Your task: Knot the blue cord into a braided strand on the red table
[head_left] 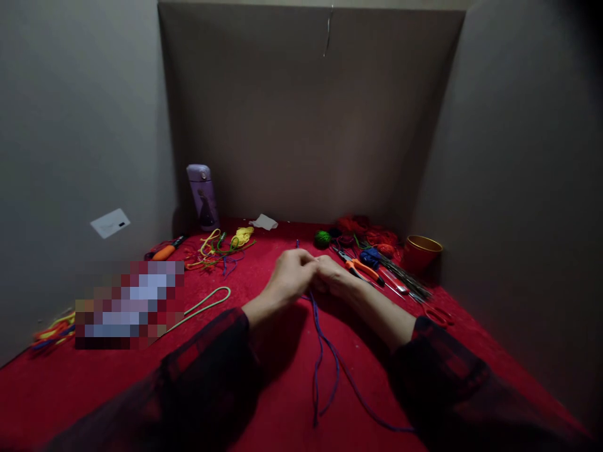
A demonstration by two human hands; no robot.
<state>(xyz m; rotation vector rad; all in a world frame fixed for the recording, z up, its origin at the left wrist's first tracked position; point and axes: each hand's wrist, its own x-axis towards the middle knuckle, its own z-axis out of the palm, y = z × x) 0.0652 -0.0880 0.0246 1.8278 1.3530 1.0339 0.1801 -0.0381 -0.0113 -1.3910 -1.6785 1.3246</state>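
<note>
My left hand and my right hand meet over the middle of the red cloth, fingers pinched together at the tips. Blue-purple cord is held between them; its loose strands hang down and trail over the cloth toward me, one curving off to the right. A short end of the cord sticks up just beyond my left hand. The exact spot where the fingers grip is hidden by the hands themselves.
Pliers with orange handles, a green yarn ball, red scissors and a red cup lie to the right. At left are a purple bottle, yellow cord and a pale green cord loop. Grey walls enclose three sides.
</note>
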